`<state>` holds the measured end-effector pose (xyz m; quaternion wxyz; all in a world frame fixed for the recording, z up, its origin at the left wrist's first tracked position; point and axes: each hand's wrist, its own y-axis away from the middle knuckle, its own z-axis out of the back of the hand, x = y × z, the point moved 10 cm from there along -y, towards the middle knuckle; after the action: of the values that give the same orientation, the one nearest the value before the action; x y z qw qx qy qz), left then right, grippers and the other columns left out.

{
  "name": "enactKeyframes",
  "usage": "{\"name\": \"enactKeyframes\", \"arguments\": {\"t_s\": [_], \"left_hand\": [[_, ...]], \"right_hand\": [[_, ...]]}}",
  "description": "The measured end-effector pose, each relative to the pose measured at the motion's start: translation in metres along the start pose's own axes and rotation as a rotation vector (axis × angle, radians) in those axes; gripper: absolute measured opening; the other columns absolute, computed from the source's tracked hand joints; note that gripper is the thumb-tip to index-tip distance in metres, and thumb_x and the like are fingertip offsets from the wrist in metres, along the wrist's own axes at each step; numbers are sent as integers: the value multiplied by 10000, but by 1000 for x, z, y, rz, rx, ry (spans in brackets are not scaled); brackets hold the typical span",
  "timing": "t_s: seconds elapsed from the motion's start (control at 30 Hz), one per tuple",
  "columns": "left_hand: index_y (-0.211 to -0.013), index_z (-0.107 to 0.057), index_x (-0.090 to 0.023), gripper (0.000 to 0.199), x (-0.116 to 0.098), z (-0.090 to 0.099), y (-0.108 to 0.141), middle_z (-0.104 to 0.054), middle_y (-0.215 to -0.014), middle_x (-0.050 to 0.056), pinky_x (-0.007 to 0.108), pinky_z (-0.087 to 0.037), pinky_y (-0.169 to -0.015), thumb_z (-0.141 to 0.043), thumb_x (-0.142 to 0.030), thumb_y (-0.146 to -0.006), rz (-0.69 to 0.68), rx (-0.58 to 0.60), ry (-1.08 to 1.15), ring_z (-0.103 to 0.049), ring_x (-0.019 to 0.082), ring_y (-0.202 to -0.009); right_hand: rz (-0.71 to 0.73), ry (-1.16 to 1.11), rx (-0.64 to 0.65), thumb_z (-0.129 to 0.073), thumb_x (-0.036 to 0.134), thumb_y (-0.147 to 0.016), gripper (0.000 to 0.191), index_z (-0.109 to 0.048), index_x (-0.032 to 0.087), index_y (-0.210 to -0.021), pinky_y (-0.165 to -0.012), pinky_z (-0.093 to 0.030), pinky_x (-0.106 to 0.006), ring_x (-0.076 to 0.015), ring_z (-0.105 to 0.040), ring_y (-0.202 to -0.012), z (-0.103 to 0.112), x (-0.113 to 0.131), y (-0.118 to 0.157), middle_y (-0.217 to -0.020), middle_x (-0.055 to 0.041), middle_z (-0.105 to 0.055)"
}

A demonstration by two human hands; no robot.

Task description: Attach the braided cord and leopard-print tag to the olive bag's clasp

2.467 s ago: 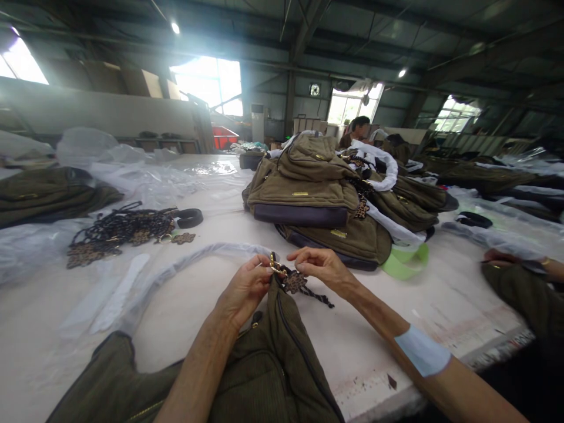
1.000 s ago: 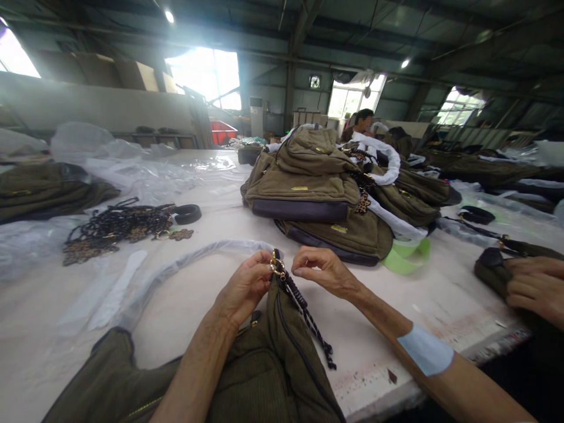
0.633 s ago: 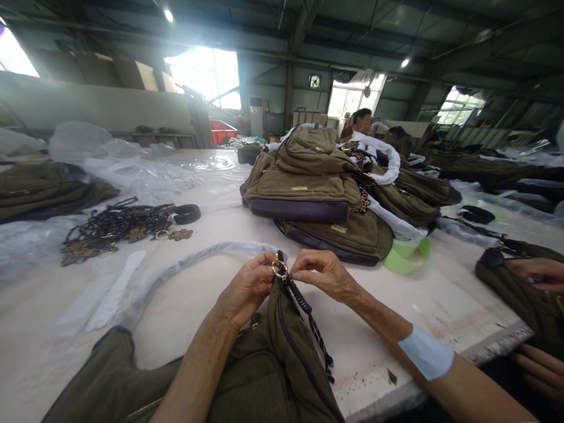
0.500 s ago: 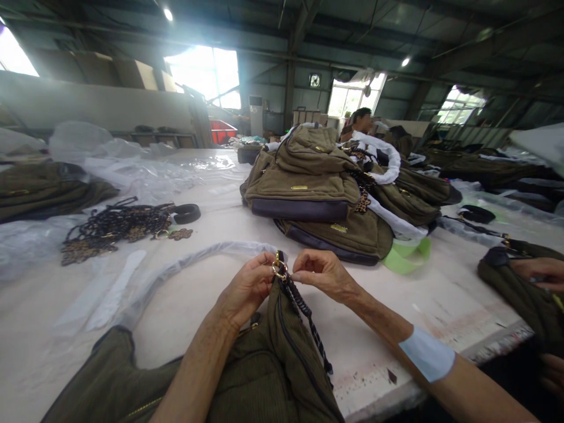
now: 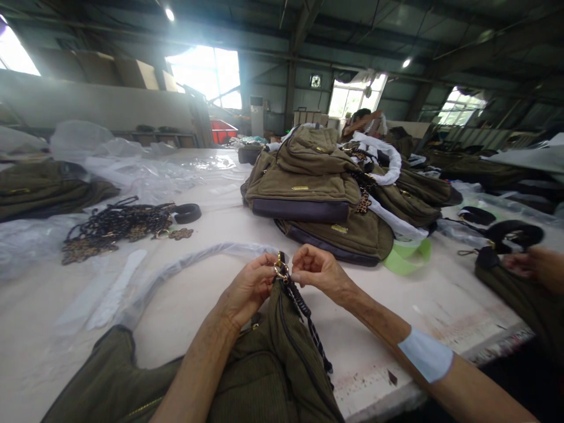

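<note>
An olive corduroy bag (image 5: 247, 376) lies in front of me, with its plastic-wrapped shoulder strap (image 5: 176, 267) arching over the table. At the bag's upper corner a gold ring (image 5: 281, 270) sits by the strap's gold clasp. A dark braided cord (image 5: 304, 308) hangs from there along the bag's side. My left hand (image 5: 253, 285) pinches the ring from the left, its fingertips partly behind the metal. Just right of the ring, my right hand (image 5: 321, 271) is closed in a pinch; what lies between its thumb and finger is too small to make out.
Several finished-looking olive bags (image 5: 304, 194) are piled ahead. Dark cords with leopard-print charms (image 5: 118, 226) lie to the left beside a black strap roll (image 5: 187, 212). Clear plastic (image 5: 110, 158) covers the back left. A co-worker's hand (image 5: 535, 267) handles another bag at right.
My hands and the bag have barely moved. At right, the co-worker's hand has risen and a black strap roll now shows behind it. The distant person has an arm raised.
</note>
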<state>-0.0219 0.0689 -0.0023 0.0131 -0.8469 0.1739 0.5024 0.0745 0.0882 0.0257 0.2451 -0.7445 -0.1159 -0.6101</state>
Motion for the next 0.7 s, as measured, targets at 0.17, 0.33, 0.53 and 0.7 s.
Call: {"name": "enactKeyframes", "arguments": {"t_s": [0.17,0.33,0.53,0.7], "left_hand": [[-837,-570,-147,217,0,2,0,-590,-772,17,167,-426,-534,-678,-166,-650,-1,-11,-7,-532,80,-604],[-857,-563,-150,218,0,5,0,-602,-808,27,167,-438,-549,-665,-156,-665,-13,-16,-4,-548,85,-630],[-830,-538,-170,221,-5,1,2,-589,-786,-3,164,-438,-539,-672,-122,-661,-46,7,30,-540,73,-614],[-764,-536,-165,195,-7,1,2,-594,-792,-12,178,-453,-582,-684,-103,-653,-72,-6,0,-547,73,-637]], "right_hand": [[-15,36,11,-809,290,-605,307,-558,142,-702,-527,-422,-194,-62,-506,-549,0,1,1,-635,27,-577],[-31,51,53,-778,278,-651,264,-584,139,-763,-601,-435,-217,-77,-537,-627,1,0,2,-718,8,-599],[-7,136,12,-759,271,-671,297,-588,145,-878,-568,-402,-200,-70,-521,-605,8,-2,0,-699,16,-596],[-24,136,-8,-757,287,-666,358,-564,162,-940,-483,-393,-185,-75,-511,-555,8,-4,1,-687,16,-610]]}}
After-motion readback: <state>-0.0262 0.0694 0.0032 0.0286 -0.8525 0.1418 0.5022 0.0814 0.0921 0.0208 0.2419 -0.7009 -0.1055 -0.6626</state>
